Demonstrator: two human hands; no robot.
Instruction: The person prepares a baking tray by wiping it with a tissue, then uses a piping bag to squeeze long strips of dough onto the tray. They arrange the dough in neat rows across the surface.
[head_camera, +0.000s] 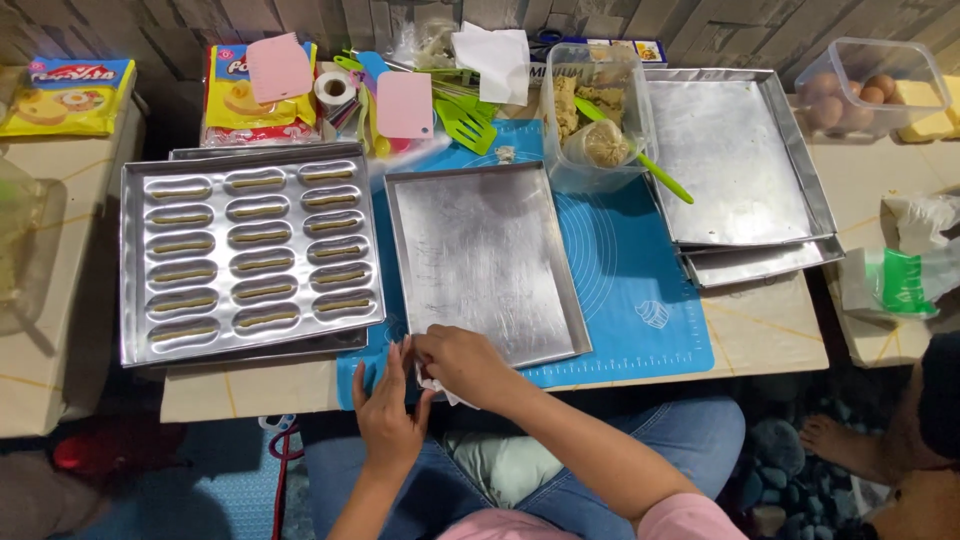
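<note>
Head view, lower centre — my left hand (385, 405) and right hand (462, 366), fingers curled, pinch a white wrapper (436, 386); a jerk could nudge the flat tray (484, 262) off the blue mat (628, 290).

Two bare hands, left (388, 412) and right (466, 366), without rings, watch or gloves. Forearms uncovered up to short pink sleeves (690, 518) at the lower edge. Blue denim jeans (690, 440) over the lap, slightly creased at the knees.

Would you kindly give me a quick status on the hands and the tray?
Left hand and right hand together on a white scrap at the flat tray's near corner. Mould tray sits left, apart.
</note>
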